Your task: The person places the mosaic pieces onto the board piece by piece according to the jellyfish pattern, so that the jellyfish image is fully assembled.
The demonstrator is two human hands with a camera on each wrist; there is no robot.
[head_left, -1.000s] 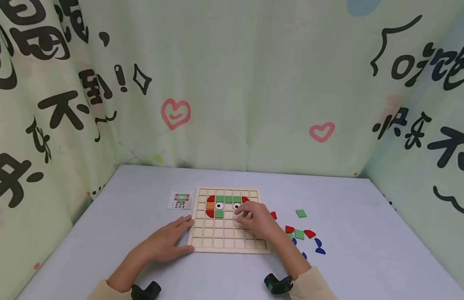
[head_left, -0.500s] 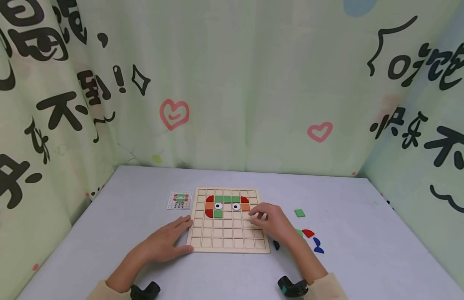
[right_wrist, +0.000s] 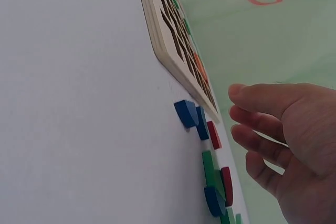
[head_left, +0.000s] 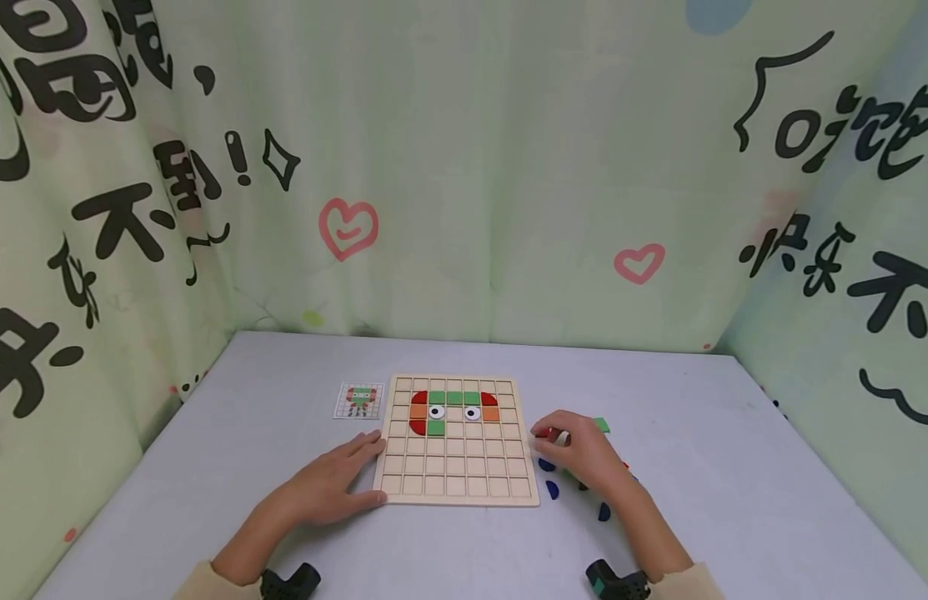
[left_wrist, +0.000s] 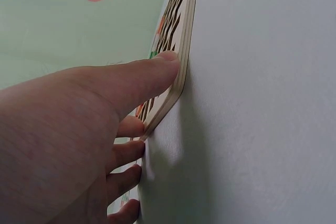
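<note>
1. Toward the table's (head_left: 283,387) right edge, the right hand (head_left: 578,447) has been moved: in the earlier frame it was held at the right border of the board (head_left: 458,467), and now it is held past that border, above loose pieces.
2. By that move, blue pieces (head_left: 552,490) beside the board have been more fully uncovered, while the loose green piece (head_left: 602,425) has been partly hidden.
3. Between the right hand's fingers (right_wrist: 257,124), which are loosely bent and spread from the thumb, nothing is seen to be held; whether the loose red piece (right_wrist: 214,135) beneath is touched cannot be told.
4. Unmoved, the left hand (head_left: 332,483) is rested along the board's left border, its fingers extended and nothing gripped.
5. Short of the table's far edge, the board is kept in place, with the printed card (head_left: 358,401) laid beside it toward the far left corner.
6. With the orange piece (head_left: 490,413) left seated, attention is judged to have been shifted to the loose pieces; below the left eye piece (head_left: 437,412) a green square (head_left: 436,427) is laid, but no counterpart is seen on the right.
</note>
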